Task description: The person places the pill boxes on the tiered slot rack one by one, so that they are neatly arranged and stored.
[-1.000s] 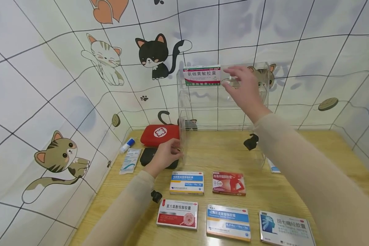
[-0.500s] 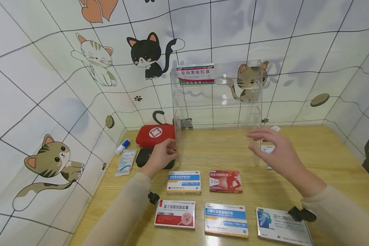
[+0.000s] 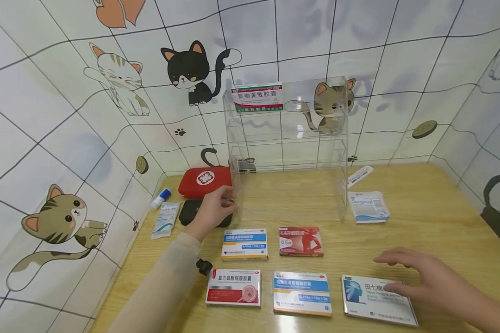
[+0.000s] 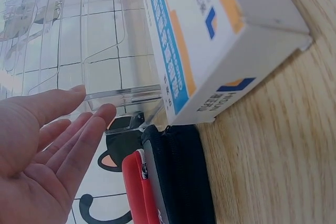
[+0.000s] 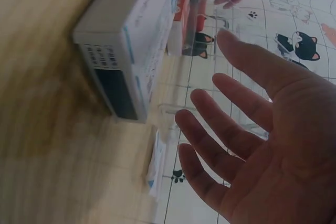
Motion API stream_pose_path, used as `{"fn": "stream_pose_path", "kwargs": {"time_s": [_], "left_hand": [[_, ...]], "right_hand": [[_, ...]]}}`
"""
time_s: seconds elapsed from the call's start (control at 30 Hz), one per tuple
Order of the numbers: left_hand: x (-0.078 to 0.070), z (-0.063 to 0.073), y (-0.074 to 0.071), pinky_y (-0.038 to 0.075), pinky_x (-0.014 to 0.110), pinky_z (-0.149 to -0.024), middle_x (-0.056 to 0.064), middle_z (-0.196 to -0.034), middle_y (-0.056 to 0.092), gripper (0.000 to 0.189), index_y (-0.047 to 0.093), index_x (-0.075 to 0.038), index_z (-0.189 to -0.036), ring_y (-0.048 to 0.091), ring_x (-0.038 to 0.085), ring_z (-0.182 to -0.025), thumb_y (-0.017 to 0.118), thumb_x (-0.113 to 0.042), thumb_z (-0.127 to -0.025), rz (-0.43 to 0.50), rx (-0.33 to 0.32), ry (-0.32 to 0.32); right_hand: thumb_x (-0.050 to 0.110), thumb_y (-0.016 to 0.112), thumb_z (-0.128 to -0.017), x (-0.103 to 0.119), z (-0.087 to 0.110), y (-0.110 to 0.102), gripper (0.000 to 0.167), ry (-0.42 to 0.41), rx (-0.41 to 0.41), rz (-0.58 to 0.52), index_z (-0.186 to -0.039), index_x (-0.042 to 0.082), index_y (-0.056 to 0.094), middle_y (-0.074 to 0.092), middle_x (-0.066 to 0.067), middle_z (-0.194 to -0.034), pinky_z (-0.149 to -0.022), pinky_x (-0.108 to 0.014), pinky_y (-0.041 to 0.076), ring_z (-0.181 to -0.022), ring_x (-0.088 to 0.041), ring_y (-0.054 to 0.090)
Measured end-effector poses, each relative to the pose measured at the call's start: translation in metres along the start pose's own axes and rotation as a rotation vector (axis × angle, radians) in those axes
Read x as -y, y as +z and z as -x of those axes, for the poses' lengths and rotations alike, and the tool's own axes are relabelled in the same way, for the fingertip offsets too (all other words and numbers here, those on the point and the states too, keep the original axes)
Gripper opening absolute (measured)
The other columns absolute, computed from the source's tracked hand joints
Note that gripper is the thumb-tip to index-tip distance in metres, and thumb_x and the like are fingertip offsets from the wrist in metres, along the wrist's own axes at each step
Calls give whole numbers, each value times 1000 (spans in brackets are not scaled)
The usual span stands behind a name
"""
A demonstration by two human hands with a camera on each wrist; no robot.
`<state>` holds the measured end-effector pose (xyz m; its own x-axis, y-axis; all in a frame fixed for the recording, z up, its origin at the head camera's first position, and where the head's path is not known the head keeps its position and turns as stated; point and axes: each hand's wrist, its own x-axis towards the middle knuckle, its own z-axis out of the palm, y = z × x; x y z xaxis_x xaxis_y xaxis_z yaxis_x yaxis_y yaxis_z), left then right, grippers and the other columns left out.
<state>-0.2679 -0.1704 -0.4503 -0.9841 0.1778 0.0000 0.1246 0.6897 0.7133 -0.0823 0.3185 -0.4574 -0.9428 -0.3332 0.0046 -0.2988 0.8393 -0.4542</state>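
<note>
In the head view my left hand (image 3: pixel 210 212) is at the lower left front edge of a clear stepped acrylic display rack (image 3: pixel 289 163). In the left wrist view, thumb and fingers pinch the edge of its side panel. A green, red and white capsule box (image 3: pixel 258 98) stands on the rack's top tier, at the left. My right hand (image 3: pixel 421 282) hovers over the right end of a white medicine box (image 3: pixel 377 300) with a blue head picture, holding nothing. The right wrist view has its fingers (image 5: pixel 226 135) spread and relaxed beside that box.
Two blue-and-white boxes (image 3: pixel 244 244) (image 3: pixel 302 293), a red box (image 3: pixel 301 241) and a red-and-white box (image 3: pixel 233 287) lie before the rack. Left are a red case (image 3: pixel 204 181), a black case (image 3: pixel 190 212), a sachet (image 3: pixel 165 220) and a blue-capped bottle (image 3: pixel 160 199). Right are a Surgical packet (image 3: pixel 367 207) and a thermometer (image 3: pixel 360 175).
My right hand has come down from beside the capsule box on the top tier, past the rack's right side, to the front right box. My left hand stays at the rack's edge.
</note>
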Motion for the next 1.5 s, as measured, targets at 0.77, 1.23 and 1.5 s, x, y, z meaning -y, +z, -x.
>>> {"fn": "stream_pose_path", "kwargs": {"time_s": [0.77, 1.23, 1.5], "left_hand": [[-3, 1, -3, 63, 38, -91, 7, -125, 69, 54, 57, -14, -140, 74, 20, -105, 80, -11, -90, -11, -6, -13], [-2, -2, 4, 63, 38, -90, 7, -124, 70, 55, 57, -14, -140, 75, 20, -104, 80, -11, -90, -16, 7, -4], [1, -1, 1, 63, 38, -90, 8, -126, 69, 56, 57, -14, -140, 75, 21, -104, 81, -12, -90, -27, 3, -7]], "right_hand": [[45, 88, -76, -14, 22, 20, 68, 425, 274, -236, -130, 10, 66, 69, -7, -126, -87, -48, 61, -103, -21, 66], [9, 84, -86, 7, -24, -42, 25, 14, -280, -205, -103, 26, 79, 71, 12, -118, -67, -16, 60, -95, 19, 59], [10, 76, -94, 37, -101, -127, 19, -80, -420, -227, -113, 13, 78, 63, 23, -121, -73, -5, 54, -92, 21, 62]]}}
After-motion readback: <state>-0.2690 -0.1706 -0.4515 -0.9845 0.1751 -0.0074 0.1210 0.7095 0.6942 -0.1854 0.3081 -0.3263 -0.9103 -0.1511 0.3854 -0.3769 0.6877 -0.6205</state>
